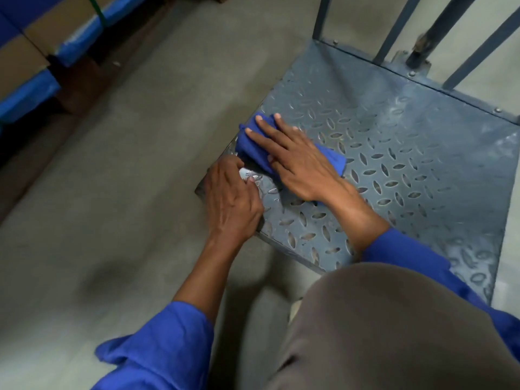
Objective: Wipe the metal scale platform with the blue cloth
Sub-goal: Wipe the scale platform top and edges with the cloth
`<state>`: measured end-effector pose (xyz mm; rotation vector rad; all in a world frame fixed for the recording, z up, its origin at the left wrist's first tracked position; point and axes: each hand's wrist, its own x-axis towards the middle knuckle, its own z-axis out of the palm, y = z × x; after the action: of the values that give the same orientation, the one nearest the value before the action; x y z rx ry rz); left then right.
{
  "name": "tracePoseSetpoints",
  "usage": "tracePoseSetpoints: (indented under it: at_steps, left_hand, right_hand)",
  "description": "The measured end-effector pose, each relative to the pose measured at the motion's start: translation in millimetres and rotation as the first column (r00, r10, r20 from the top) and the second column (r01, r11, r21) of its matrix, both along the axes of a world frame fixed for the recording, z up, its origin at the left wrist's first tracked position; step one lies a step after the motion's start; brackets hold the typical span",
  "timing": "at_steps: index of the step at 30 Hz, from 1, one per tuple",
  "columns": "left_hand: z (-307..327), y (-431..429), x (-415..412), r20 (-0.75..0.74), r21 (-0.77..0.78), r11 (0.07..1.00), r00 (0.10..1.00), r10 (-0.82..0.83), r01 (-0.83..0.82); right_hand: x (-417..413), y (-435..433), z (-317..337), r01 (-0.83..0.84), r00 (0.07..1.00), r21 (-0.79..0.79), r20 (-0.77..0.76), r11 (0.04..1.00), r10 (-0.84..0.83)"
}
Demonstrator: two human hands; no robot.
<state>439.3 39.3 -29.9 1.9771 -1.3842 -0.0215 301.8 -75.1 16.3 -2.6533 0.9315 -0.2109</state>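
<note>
Cloth (249, 153) sits in the middle of the frame, on the left part of the platform (408, 153), close to its left corner. I see the right hand (298, 161) lying flat on top of the cloth, fingers straight and spread, pressing it down on the bumpy metal. The left hand (233, 198) is just beside it, lower and to the left. Its fingers curl round the corner edge of the platform, and its thumb is on top. I cannot tell if the two hands touch. Both sleeves (157, 347) are blue. A knee (394, 333) in brown fills the lower right. Gray bars (392, 29) stand at the back of the platform, upper right. Boxes (25, 54) with blue wrap are in the upper left, past the gray floor (112, 192).
</note>
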Motion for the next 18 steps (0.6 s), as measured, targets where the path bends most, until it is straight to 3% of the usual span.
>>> tracePoseSetpoints:
  at_steps: [8,14,18]
  left_hand:
    - [-20.1,25.0,-7.2,0.071,-0.003,0.998,0.996,-0.057,0.057]
    - [-29.4,21.2,-3.5,0.112,-0.04,0.997,0.992,-0.065,0.07]
    - [-34.0,24.1,-5.7,0.13,-0.065,0.997,0.991,-0.035,0.044]
  right_hand:
    - [-10.2,-13.2,-2.9,0.041,0.993,-0.03,-0.108,0.999,-0.044]
    - [0.7,-86.6,-2.2,0.384,0.92,0.019,-0.099,0.923,-0.38]
    - [7.9,-12.1,-6.5,0.151,0.982,-0.064,-0.1,0.986,-0.157]
